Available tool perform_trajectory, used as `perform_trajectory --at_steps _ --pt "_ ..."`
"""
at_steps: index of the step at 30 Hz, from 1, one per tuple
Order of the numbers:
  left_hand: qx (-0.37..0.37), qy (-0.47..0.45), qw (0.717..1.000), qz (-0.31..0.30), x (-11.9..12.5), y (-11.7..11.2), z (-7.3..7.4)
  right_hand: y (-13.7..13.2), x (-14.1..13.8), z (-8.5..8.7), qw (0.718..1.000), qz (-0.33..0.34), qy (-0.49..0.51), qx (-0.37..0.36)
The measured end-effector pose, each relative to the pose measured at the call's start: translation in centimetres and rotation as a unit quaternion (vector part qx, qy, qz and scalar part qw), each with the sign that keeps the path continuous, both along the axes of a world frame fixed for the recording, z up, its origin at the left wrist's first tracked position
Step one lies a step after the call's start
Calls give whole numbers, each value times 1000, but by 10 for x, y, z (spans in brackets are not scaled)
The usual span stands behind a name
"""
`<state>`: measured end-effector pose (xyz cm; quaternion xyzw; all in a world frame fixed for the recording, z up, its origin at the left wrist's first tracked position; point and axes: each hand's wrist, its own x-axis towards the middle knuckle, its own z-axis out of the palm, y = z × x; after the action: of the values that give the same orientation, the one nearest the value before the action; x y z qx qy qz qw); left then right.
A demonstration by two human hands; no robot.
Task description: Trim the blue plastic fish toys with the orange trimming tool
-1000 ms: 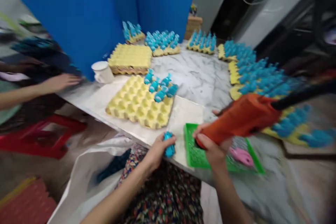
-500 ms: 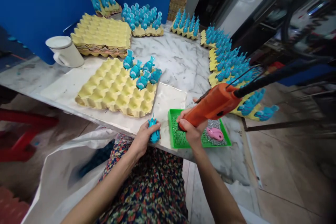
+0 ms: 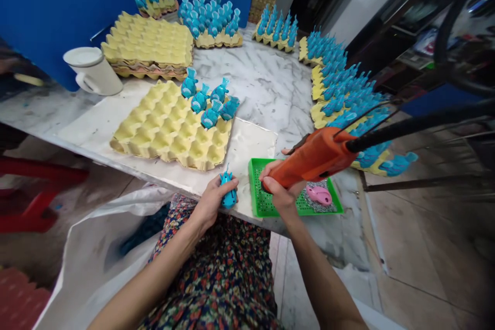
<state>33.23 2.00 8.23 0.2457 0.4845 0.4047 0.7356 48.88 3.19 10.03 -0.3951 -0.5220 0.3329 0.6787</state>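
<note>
My left hand (image 3: 213, 199) is closed around a small blue plastic toy figure (image 3: 228, 193) at the table's front edge, with a thin tip pointing away from me. In my right hand (image 3: 285, 190) is an orange power screwdriver (image 3: 315, 157) with a black cable at its rear. Its front end points down into the green perforated tray (image 3: 337, 201), and its tip is hidden by my fingers. Small silver screws (image 3: 323, 207) fill the tray's right part, and a pink plastic piece (image 3: 319, 195) lies on them. Left of the tray, a yellow egg tray (image 3: 166, 129) holds several blue figures (image 3: 211, 115).
A white lidded mug (image 3: 93, 72) stands at the left beside stacked egg trays (image 3: 149, 41). More trays of blue figures (image 3: 211, 15) line the back and the right side (image 3: 340, 75). A red stool (image 3: 34, 193) and a white sack (image 3: 88, 263) are below the table.
The view has shifted slightly. Both hands keep their grips, and the screwdriver stays with its front end over the green tray.
</note>
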Motion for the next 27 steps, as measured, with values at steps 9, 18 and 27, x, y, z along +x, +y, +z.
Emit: perform_trajectory --at_steps 9,18,27 --pt "6 14 1000 2 3 -1 2 -2 0 8 998 -45 -33 -14" --pt "17 27 999 11 4 -3 -3 -6 5 13 998 -50 -24 -23" --pt "11 30 999 8 4 -2 -2 -10 9 0 999 -38 -10 -20"
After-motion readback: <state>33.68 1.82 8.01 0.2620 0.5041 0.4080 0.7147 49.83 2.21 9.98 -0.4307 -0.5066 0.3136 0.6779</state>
